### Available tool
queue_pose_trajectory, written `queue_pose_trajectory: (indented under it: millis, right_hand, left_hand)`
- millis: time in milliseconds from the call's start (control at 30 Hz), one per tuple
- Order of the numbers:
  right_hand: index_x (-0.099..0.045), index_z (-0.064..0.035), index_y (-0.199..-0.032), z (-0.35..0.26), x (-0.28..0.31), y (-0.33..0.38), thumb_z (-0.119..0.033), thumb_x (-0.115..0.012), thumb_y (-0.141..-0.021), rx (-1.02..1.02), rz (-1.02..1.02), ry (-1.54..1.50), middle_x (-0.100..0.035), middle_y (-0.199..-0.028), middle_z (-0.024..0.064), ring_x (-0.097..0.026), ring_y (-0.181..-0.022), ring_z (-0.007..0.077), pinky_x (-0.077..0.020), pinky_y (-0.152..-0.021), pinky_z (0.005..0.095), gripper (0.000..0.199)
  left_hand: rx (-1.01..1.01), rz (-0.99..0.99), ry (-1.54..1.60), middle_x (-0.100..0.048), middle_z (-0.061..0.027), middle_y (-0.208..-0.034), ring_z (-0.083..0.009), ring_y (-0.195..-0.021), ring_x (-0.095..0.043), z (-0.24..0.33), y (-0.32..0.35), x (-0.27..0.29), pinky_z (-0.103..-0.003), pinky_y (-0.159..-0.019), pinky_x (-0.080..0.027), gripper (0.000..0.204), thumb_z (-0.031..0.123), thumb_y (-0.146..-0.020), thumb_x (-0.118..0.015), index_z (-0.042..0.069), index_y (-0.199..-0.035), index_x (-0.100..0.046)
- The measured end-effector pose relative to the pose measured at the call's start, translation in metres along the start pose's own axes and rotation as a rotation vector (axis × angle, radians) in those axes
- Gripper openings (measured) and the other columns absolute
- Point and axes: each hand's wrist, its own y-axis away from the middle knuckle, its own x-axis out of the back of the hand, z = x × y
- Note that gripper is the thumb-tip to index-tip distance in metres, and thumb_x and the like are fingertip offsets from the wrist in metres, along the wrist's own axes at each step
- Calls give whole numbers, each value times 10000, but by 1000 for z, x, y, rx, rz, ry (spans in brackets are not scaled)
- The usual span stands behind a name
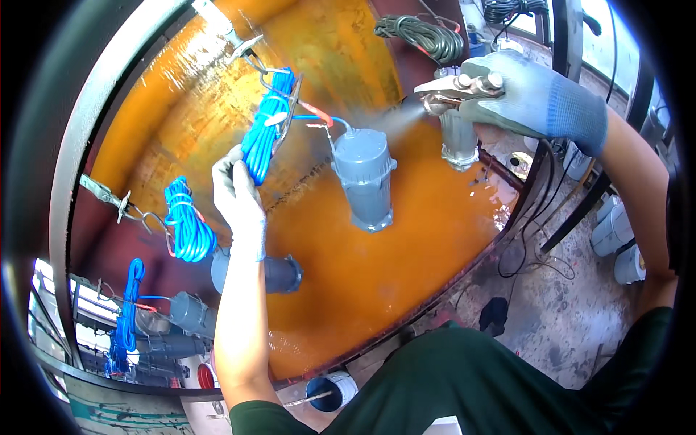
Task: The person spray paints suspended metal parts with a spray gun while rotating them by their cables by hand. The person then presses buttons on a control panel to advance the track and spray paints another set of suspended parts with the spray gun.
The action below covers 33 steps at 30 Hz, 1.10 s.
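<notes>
My gloved left hand (238,194) is closed on the lower end of a bundled blue cable (268,127), which hangs from a metal hook. From this bundle a lead runs to a grey cylindrical motor housing (365,177), hanging upright in the middle. In my gloved right hand (525,98) is a spray gun (448,90), its nozzle pointed left at the housing. A pale mist spreads between nozzle and housing. Behind the gun, partly covered by it, hangs another grey housing (459,138).
An orange-stained curved booth (319,43) surrounds the housings. To the left hang another blue cable bundle (190,225) and a dark grey housing (281,274). A dark cable coil (424,38) hangs at the back. Buckets (612,230) and a hose (523,243) are at right; a paint bucket (341,391) stands below.
</notes>
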Motion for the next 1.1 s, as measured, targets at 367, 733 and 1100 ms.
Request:
queue_pose_trajectory:
  millis: [367, 733, 1100]
  right_hand:
    - [-693, 25, -1153, -25, -17, 34, -218, -776, -970, 66, -204, 10, -752, -859, 98, -727, -750, 175, -604, -735, 327, 315]
    - [-733, -11, -1212, 36, -75, 129, -210, -780, -1010, -84, 173, -619, -765, -996, 71, -734, -924, 130, -595, -775, 305, 287]
    - [-688, -36, -1251, 40, -167, 182, -161, -770, -1009, -295, 568, -876, -725, -954, -6, -646, -793, 41, -524, -698, 218, 285]
  left_hand:
    - [-39, 19, -38, -696, -130, -1206, -148, -1059, -633, -19, -8, 10, -299, -980, -508, 201, 66, -1093, -547, -44, -1238, -631]
    - [-127, 116, -298, -675, -75, -934, -135, -853, -586, -47, -33, 11, -308, -823, -512, 191, 170, -1079, -609, -11, -1093, -666]
    - [-178, 109, -444, -658, -57, -896, -156, -807, -576, -73, -63, 21, -336, -775, -509, 204, 209, -1073, -632, 10, -1035, -656]
